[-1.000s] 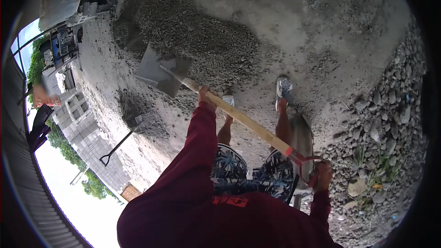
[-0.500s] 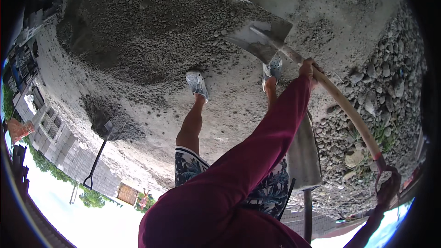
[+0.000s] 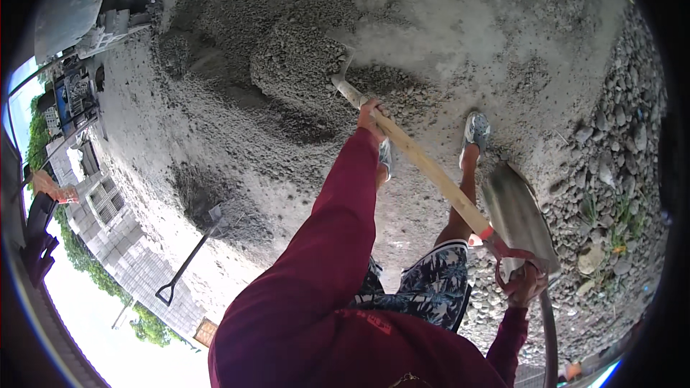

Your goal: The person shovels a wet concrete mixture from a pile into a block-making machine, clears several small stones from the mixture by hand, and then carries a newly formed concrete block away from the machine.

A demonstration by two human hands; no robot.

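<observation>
Wood shaft (image 3: 435, 176), clamped in both our hands: left hand (image 3: 371, 118) wraps its far end, right hand (image 3: 529, 284) closes on the red handle (image 3: 505, 248). We have its long axis running forward-left from right hand through left. Blade (image 3: 347, 66) sits just beyond left hand, the nearer one, mostly hidden by gravel (image 3: 298, 61).

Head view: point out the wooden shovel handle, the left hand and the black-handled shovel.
Wooden shovel handle (image 3: 435, 174): head view, middle of the shaft.
Left hand (image 3: 371, 116): head view, back of the hand.
Black-handled shovel (image 3: 190, 259): head view, on its shaft.
</observation>
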